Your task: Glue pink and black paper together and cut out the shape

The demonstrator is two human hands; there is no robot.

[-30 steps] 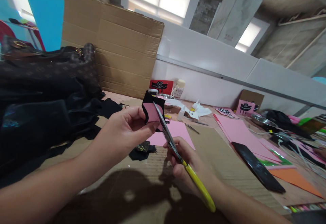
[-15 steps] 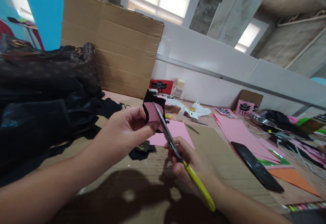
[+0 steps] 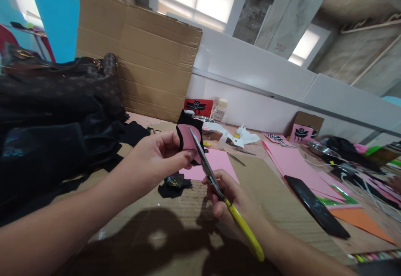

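Pinched between the thumb and fingers of my left hand [image 3: 156,154] is a small black piece with a pink shape on it [image 3: 189,136]. Whether it is paper or cloth I cannot tell. My right hand [image 3: 230,190] is closed round a pair of scissors [image 3: 209,171] near the pivot, the yellow handle pointing down toward me. The blades look nearly together, and their tip lies over the pink and black piece. Below my left hand, a black scrap with a shiny, crumpled lump [image 3: 175,182] rests on the cardboard mat [image 3: 150,217].
Pink sheets [image 3: 291,163] and a black phone [image 3: 316,207] lie to the right. A brown handbag [image 3: 62,83] and black material [image 3: 53,146] fill the left. Behind stand a cardboard panel [image 3: 147,58], a red card [image 3: 202,105] and a cup [image 3: 220,109]. Tweezers [image 3: 236,159] lie mid-table.
The black and pink piece has tilted very slightly in my left hand. My right hand and the scissors are almost where they were.
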